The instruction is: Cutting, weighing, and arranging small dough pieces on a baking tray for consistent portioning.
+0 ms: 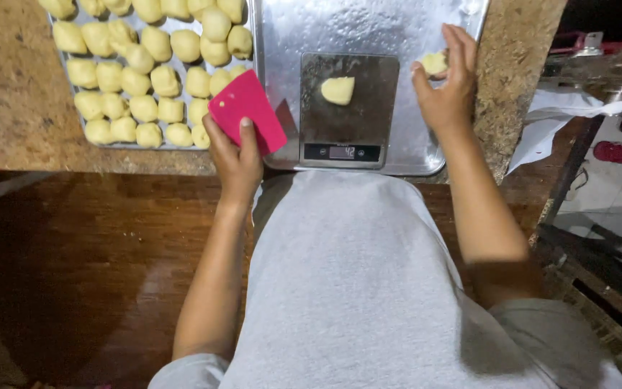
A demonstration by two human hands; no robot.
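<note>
My left hand (237,160) grips a pink plastic dough scraper (248,113) at the edge of a tray full of dough pieces (152,68). A flat digital kitchen scale (347,112) sits on a metal tray (368,25), with one pale dough piece (337,90) resting on its platform. My right hand (446,90) hovers to the right of the scale, pinching a small lump of dough (434,63) between thumb and fingers.
Both trays lie on a speckled stone counter (16,79). The counter's front edge runs just in front of my torso. At the right stand a metal machine part (613,68) and white paper (563,119). Sandals (613,151) lie on the tiled floor.
</note>
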